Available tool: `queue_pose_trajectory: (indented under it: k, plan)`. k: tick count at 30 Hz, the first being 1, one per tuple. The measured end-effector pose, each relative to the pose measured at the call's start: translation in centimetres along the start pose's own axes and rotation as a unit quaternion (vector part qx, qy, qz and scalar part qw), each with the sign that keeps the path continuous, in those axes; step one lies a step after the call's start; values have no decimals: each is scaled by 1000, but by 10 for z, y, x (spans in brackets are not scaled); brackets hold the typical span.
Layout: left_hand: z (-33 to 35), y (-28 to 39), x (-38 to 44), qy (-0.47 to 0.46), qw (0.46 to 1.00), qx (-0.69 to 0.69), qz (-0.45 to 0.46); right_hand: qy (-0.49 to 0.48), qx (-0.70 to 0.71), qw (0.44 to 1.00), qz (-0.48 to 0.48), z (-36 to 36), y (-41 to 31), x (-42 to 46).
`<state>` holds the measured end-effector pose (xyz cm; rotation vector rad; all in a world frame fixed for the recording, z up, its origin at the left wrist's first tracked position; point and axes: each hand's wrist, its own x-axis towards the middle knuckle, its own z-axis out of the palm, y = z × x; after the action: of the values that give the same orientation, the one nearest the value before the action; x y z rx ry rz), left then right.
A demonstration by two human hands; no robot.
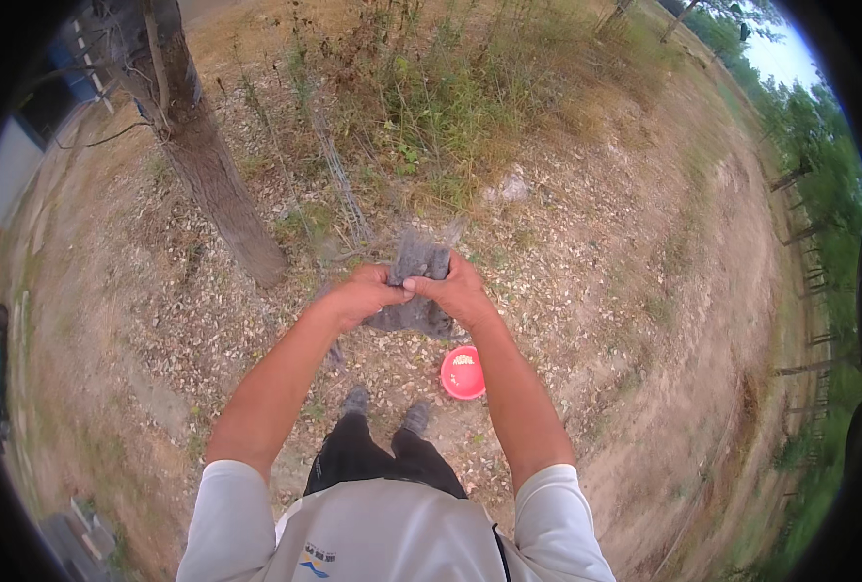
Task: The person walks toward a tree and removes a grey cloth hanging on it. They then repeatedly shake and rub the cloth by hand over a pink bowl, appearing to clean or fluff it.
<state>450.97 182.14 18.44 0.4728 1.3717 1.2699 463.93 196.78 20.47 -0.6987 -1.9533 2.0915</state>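
Observation:
Both my hands meet in front of me around a grey, furry-looking bundle (420, 262), which may be a cloth or a pelt; its exact kind cannot be told. My left hand (365, 295) grips its left side, thumb pointing inward. On the right side my right hand (456, 287) holds it, and the two thumbs nearly touch. Part of the grey material hangs below the hands. A round pink-red plastic bowl (454, 385) with some small pale pieces in it stands on the ground, partly hidden by my right forearm.
A leaning tree trunk (220, 196) rises at the left. Tall grass and weeds (438, 94) grow ahead. Dry leaves cover the ground around my shoes (416, 416). A pale rock-like lump (512, 188) lies beyond the hands. A dirt track (722, 276) runs along the right, beside trees.

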Motion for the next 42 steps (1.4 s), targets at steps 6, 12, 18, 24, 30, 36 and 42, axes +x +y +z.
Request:
queue_pose_trajectory:
  k: [6, 12, 18, 24, 30, 36, 42]
  plan:
    - [6, -7, -19, 25, 994, -106, -31, 232, 11, 972, 31, -7, 35, 42]
    - [1, -18, -25, 53, 990, -111, -64, 339, -178, 923, -38, -44, 48, 55]
    - [2, -15, -20, 48, 994, -77, -65, 36, -26, 994, 102, -19, 49, 22]
    - [-2, -17, -18, 43, 994, -85, -61, 134, -34, 990, 5, -33, 34, 12]
    - [-10, 11, 6, 72, 997, -12, 4, -139, -151, 967, 151, 9, 19, -17]
    - [-12, 22, -25, 53, 955, 264, 124, -22, 16, 991, 133, -3, 13, -6]
    - [-49, 9, -23, 181, 872, 454, 22, 36, 18, 993, 115, -9, 29, -2]
